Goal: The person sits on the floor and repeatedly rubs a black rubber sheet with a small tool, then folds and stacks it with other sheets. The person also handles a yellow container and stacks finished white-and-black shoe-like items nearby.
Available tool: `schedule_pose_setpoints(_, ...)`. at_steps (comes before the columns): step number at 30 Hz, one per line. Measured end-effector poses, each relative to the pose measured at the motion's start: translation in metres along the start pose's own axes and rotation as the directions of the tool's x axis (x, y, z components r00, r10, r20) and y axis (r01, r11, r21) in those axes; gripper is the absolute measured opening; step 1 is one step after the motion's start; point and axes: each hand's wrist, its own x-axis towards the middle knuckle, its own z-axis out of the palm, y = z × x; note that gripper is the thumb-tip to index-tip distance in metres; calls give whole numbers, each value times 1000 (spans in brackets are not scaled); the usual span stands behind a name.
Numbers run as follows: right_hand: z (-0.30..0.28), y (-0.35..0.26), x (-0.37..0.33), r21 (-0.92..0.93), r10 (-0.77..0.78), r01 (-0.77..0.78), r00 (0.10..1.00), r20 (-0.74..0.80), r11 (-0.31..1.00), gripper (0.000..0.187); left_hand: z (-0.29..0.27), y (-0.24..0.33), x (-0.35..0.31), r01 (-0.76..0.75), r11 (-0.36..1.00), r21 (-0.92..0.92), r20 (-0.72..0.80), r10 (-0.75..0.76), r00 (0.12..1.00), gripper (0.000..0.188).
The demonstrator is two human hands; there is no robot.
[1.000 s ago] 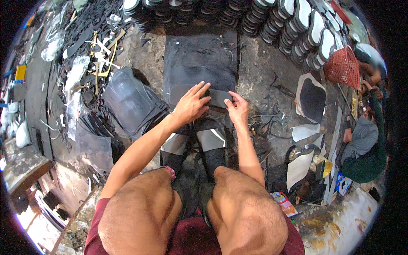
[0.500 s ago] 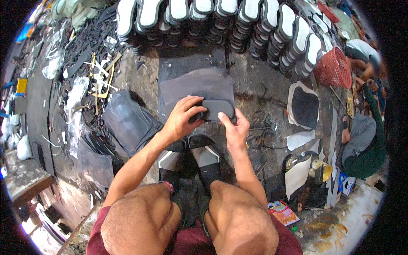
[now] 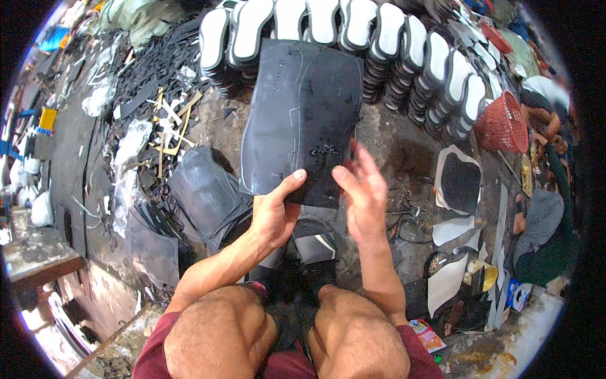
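Note:
My left hand (image 3: 274, 215) is closed on the near edge of a large dark rubber sheet (image 3: 306, 114), its thumb lying on top and its fingers mostly underneath. Faint curved outlines mark the sheet, which tilts up and away from me. By the sheet's near right corner is my right hand (image 3: 365, 196), smeared by motion. Its thumb and fingers are apart with nothing between them; whether the thumb touches the sheet I cannot tell. Below the hands, a black piece with a pale band (image 3: 315, 247) lies at my feet.
Stacks of shoe soles with white tops (image 3: 322, 20) curve along the far side. A red basket (image 3: 505, 123) ends that row at the right, near another person (image 3: 544, 104). More dark sheets (image 3: 205, 189) lie at left, beside black scraps (image 3: 148, 82).
The dark rounded oblong piece held between both hands no longer shows. A large dark sheet now rises from my left hand, covering the floor patch beyond. My right hand has moved slightly right, fingers spread.

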Motion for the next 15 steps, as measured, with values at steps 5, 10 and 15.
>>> schedule_pose_setpoints(5,3,8,1,215,90,-83,996,-25,973,29,-5,-6,5,57,998,-37,9,-57,998,31)
schedule_pose_setpoints(10,-2,2,2,288,257,-227,964,-70,930,22,-5,-2,5,170,979,-115,40,-166,985,34)
schedule_pose_setpoints(15,-24,12,-5,-263,-6,-18,996,-92,965,35,-38,0,1,25,950,311,240,-105,965,63)
